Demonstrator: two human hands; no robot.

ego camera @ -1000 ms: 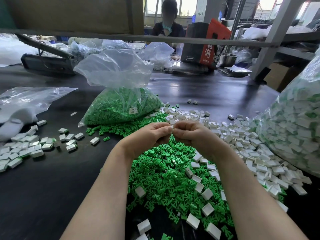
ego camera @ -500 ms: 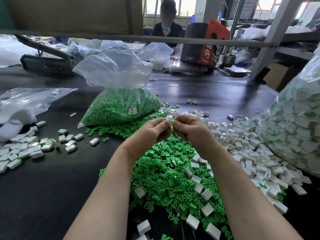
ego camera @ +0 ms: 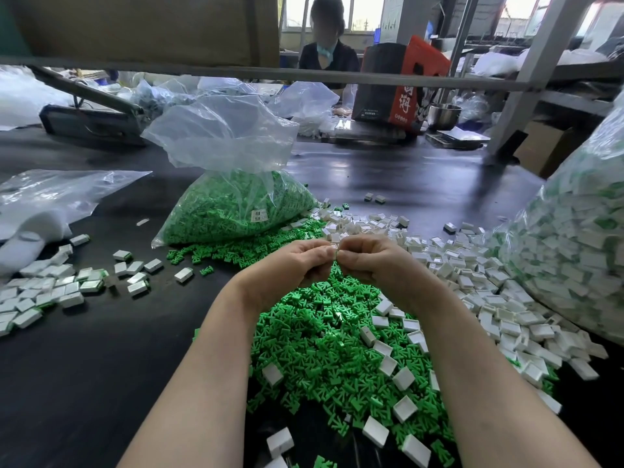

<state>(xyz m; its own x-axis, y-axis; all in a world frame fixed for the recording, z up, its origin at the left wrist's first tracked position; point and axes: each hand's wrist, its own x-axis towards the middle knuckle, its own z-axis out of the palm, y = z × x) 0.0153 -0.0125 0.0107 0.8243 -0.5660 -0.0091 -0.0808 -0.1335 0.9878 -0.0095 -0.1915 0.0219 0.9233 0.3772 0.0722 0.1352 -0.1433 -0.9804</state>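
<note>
My left hand [ego camera: 293,265] and my right hand [ego camera: 373,261] meet fingertip to fingertip above a heap of small green plastic pieces [ego camera: 324,342]. Between the fingertips both hands pinch a small part [ego camera: 335,253], green and white where it shows; most of it is hidden by the fingers. White rectangular caps [ego camera: 472,288] lie in a spread to the right of the heap, and a few rest on top of the green pieces. A group of caps with green inside [ego camera: 50,292] lies on the black table at the left.
An open clear bag of green pieces [ego camera: 233,204] stands behind the heap. A big clear bag of white and green parts [ego camera: 574,258] fills the right edge. Empty plastic bags [ego camera: 57,194] lie at left. A person sits beyond the metal rail [ego camera: 337,77].
Both hands have risen slightly and stayed together, still working the small part between the fingertips. The piles have not moved.
</note>
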